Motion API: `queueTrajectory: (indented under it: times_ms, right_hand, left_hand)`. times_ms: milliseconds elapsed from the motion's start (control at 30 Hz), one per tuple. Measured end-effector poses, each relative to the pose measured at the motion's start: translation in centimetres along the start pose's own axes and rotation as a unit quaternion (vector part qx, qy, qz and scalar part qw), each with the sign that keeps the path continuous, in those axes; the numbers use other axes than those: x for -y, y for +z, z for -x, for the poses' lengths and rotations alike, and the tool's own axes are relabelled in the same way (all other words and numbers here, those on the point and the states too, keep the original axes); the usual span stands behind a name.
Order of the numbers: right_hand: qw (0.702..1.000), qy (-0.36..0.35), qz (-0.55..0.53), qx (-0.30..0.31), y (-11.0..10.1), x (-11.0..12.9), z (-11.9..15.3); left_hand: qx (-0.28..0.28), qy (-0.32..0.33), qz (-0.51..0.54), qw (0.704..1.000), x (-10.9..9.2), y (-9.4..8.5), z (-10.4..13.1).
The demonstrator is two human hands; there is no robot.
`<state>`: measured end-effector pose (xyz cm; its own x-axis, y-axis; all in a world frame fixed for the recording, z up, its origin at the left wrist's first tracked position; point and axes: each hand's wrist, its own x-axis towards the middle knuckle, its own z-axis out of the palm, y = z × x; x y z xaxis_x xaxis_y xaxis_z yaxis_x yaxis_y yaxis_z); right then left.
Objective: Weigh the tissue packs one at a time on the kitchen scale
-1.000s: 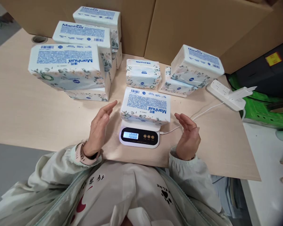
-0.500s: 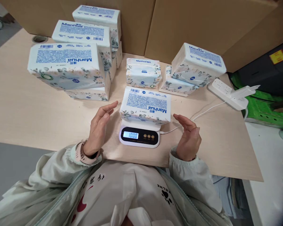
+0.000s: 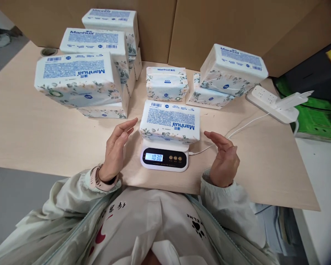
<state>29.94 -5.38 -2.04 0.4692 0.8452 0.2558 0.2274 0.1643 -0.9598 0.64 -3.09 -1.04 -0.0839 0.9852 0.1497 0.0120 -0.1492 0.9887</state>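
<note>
A pack of tissues (image 3: 169,121), white with blue print and a floral edge, lies on a white digital scale (image 3: 143,162) in front of me. The scale's lit display (image 3: 153,157) reads about 103.0. To the left of the pack, my left hand (image 3: 117,147) is held up open with its fingers stretched out, apart from it. My right hand (image 3: 224,158) is likewise open on the other side, with a gap to the pack. Neither hand holds anything.
More tissue packs (image 3: 74,79) are stacked at the left, one pack (image 3: 167,84) stands behind the scale, and two are stacked (image 3: 233,70) at the right. A power strip (image 3: 273,104) with a white cable lies right. A tape roll (image 3: 49,52) and cardboard boxes (image 3: 223,25) are at the back.
The scale's reading has gone from 100.0 to 103.0. The camera view has shifted slightly. Both hands stay open beside the pack, nearly unmoved.
</note>
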Motion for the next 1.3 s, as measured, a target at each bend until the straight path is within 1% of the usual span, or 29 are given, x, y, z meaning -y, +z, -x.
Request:
queueTrajectory:
  times_ms: [333, 567, 700, 933, 1000, 1067, 1167, 1233, 1300]
  right_hand:
    - [1.0, 0.008, 0.008, -0.005, 0.1, 0.1, 0.0]
    - [1.0, -0.002, -0.009, -0.001, 0.1, 0.1, 0.0]
    - [1.0, -0.004, -0.016, 0.011, 0.2, 0.4, 0.1]
    - [0.999, -0.006, 0.011, 0.03, 0.1, 1.0, 0.2]
    - [0.999, -0.011, 0.019, 0.049, -0.1, 0.8, 0.2]
    - [0.996, -0.01, 0.015, 0.084, -0.3, 0.3, 0.1]
    - [0.985, 0.0, -0.009, 0.17, -0.1, -0.5, -0.2]
    - [0.972, -0.018, -0.008, 0.235, 0.2, -0.6, -0.4]
    - [0.958, -0.051, 0.015, 0.282, 0.8, 0.0, -1.0]
  left_hand:
    - [0.003, -0.003, -0.004, 1.0, 0.1, 0.0, -0.1]
    - [0.01, 0.0, 0.0, 1.0, 0.4, -0.2, -0.1]
    - [0.013, 0.007, 0.004, 1.0, 0.3, -0.2, 0.0]
    - [0.015, 0.024, -0.019, 0.999, -0.2, -0.3, 0.3]
    - [0.027, 0.028, -0.021, 0.999, -0.3, -0.4, 0.2]
    - [0.051, 0.025, -0.022, 0.998, -0.5, -0.5, 0.0]
    - [0.11, 0.015, -0.04, 0.993, -1.2, -0.4, -0.6]
    - [0.161, 0.019, -0.052, 0.985, -1.9, -0.1, -1.1]
    - [0.198, 0.029, -0.054, 0.978, -2.8, 0.6, -1.7]
